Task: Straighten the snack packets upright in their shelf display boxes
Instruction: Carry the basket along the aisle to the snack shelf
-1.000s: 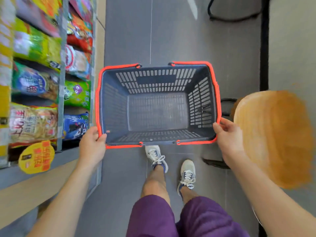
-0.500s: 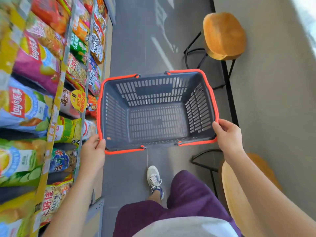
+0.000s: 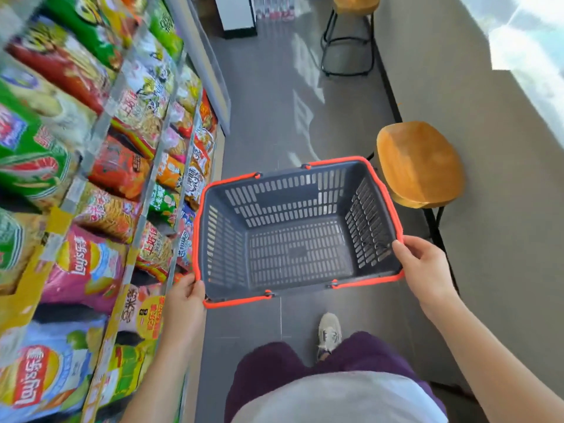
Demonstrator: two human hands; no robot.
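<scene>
My left hand (image 3: 183,303) grips the near left corner of the shopping basket (image 3: 225,248), with the thumb on top of the orange rim and the fingers curled under it. My right hand (image 3: 424,270) grips the near right corner the same way, fingers wrapped over the edge. The basket is dark grey with slots in its sides and bottom, and I hold it up over the grey floor (image 3: 268,117) in front of me. Both orange handles lie folded down along the rim. The snack packets (image 3: 85,270) are on the shelves (image 3: 146,209) to my left, just beside the basket but not touching either hand. They fill row after row: pink, blue and green chip bags close to me, then red, orange and yellow bags farther along. Many lean back on the shelves. The ones at the far left are too blurry to read. A round yellow tag (image 3: 151,315) sticks out from a shelf edge just beside my left wrist. A wooden stool (image 3: 418,163) with black legs stands to the right, near the basket's far corner. Another stool (image 3: 351,4) stands well down the aisle. Below me I see purple shorts (image 3: 268,370) and one pale shoe (image 3: 329,334).
</scene>
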